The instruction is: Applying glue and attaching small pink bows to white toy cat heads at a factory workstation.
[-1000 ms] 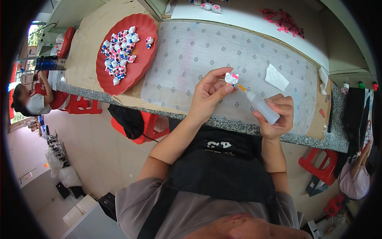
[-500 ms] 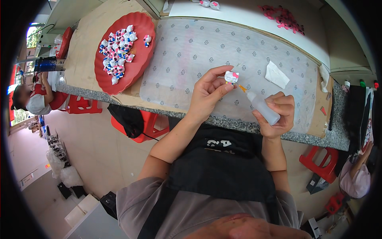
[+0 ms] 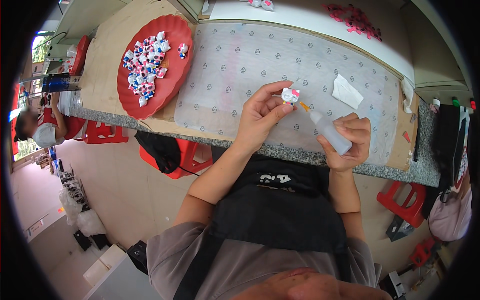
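My left hand (image 3: 264,116) pinches a small white cat figurine (image 3: 290,95) with a pink bow, its head up above my thumb and fingers. Wrapped in the fingers of my right hand (image 3: 351,140) is a translucent squeeze bottle (image 3: 331,132), tilted so that its orange nozzle tip (image 3: 304,106) points up toward the figurine. A small gap shows between tip and figurine. Both hands are held over the printed sheet (image 3: 220,75) on the table. The figurine's lower part is mostly hidden by my fingers.
At the left, a red scalloped plate (image 3: 172,85) holds many similar figurines (image 3: 145,70), one lying apart. Right of my hands lies a folded white tissue (image 3: 347,92). Pink pieces (image 3: 354,21) and a few white heads (image 3: 261,4) sit on the back shelf. Other people sit at both sides.
The nozzle tip has drawn slightly away from the figurine, opening a small gap. My hands otherwise keep nearly the same place, and the view has shifted a little.
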A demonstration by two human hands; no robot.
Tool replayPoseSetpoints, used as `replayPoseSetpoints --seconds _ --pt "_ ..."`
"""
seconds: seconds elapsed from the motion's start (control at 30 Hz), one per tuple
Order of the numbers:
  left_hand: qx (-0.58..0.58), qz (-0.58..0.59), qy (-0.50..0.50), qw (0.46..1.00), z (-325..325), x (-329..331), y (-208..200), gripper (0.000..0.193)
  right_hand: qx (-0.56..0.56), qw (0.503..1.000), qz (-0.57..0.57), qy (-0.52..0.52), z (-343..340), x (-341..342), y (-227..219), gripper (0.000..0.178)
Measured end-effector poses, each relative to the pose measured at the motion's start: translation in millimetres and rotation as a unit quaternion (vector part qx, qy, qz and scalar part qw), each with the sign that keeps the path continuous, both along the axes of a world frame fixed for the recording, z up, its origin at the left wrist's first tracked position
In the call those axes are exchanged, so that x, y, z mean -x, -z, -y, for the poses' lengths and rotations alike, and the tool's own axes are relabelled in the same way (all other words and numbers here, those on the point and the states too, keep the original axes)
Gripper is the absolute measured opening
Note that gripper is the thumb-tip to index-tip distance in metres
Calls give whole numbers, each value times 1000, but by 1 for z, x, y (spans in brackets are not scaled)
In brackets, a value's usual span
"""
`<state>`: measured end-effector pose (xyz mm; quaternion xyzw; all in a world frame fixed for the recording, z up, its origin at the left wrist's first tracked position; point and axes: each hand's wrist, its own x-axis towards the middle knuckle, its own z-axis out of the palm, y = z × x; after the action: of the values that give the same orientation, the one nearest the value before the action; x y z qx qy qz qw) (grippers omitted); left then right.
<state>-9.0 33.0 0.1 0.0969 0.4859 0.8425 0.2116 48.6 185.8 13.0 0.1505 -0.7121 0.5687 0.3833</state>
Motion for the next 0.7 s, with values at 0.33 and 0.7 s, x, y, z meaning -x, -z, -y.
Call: replayPoseSetpoints --seconds 0.33,0.7 --pt "7 -2 -6 1000 1 0 1 38 3 1000 12 -8 -1 -2 -2 39" --pt "52 -25 6 998 0 -1 1 39 6 1000 7 -2 0 -1 -2 40"
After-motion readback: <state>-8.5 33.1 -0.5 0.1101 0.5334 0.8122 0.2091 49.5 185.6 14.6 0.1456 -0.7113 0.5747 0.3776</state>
